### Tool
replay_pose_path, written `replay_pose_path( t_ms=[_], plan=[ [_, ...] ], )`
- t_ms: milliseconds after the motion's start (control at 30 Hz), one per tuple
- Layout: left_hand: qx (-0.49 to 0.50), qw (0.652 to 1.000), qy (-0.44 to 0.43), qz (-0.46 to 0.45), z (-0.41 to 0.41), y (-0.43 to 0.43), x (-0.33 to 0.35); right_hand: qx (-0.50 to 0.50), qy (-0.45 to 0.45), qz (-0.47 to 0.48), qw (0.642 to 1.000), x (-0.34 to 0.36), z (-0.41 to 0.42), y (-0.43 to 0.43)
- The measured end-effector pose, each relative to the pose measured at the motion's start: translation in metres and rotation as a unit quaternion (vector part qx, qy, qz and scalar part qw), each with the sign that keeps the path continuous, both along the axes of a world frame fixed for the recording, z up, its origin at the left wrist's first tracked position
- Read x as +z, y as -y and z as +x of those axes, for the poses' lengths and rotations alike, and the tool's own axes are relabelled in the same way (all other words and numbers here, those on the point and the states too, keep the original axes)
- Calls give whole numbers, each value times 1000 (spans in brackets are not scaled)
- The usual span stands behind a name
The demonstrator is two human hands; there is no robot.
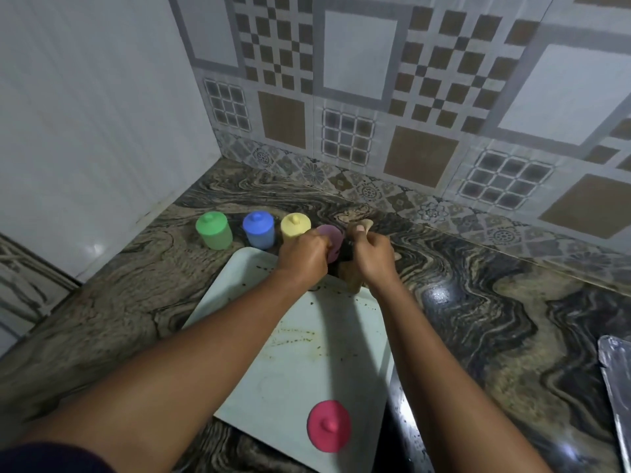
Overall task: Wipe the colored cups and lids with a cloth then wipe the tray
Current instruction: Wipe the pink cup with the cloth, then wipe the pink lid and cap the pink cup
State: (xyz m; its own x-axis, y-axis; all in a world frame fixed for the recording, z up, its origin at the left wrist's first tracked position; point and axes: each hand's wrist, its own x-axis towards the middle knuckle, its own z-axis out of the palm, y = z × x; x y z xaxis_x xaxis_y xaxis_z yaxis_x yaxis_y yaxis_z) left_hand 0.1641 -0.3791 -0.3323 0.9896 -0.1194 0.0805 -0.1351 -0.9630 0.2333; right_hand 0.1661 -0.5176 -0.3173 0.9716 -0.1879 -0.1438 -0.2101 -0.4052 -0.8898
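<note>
Three lidded cups stand in a row at the back of the counter: green (pixel 214 231), blue (pixel 259 230) and yellow (pixel 294 227). My left hand (pixel 304 256) grips a purple lid (pixel 333 241) just right of the yellow cup. My right hand (pixel 372 257) holds a tan cloth (pixel 353 279) bunched against that lid; the cloth's end sticks up above my thumb. A pale tray (pixel 307 356) with dark crumbs and stains lies under my forearms. A red lidded cup (pixel 328 425) stands on the tray's near end.
The marbled counter (pixel 495 302) meets a tiled wall behind and a white wall on the left. A shiny metal object (pixel 618 380) lies at the right edge. The counter's left edge drops off near the lower left.
</note>
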Motion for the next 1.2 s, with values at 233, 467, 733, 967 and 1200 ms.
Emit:
replay_pose_path(
  t_ms=[233, 467, 733, 967, 1200],
  plan=[
    [-5, 999, 31, -36, -8, -4, 4, -2, 14, 1, 1000, 6, -7, 7],
    [-68, 945, 11, -320, -79, -8, 45, 5, 53, 104, 993, 42, -75, 23],
    [-131, 960, -102, -224, -206, -15, 7, 72, -10, 146, 987, 8, -211, 46],
    [-151, 974, -145, -85, -245, -7, -21, 88, -41, 61, 993, -13, -264, 39],
    [-116, 981, -116, -102, -250, -4, -29, 101, -53, 30, 993, -24, -271, 40]
  ],
)
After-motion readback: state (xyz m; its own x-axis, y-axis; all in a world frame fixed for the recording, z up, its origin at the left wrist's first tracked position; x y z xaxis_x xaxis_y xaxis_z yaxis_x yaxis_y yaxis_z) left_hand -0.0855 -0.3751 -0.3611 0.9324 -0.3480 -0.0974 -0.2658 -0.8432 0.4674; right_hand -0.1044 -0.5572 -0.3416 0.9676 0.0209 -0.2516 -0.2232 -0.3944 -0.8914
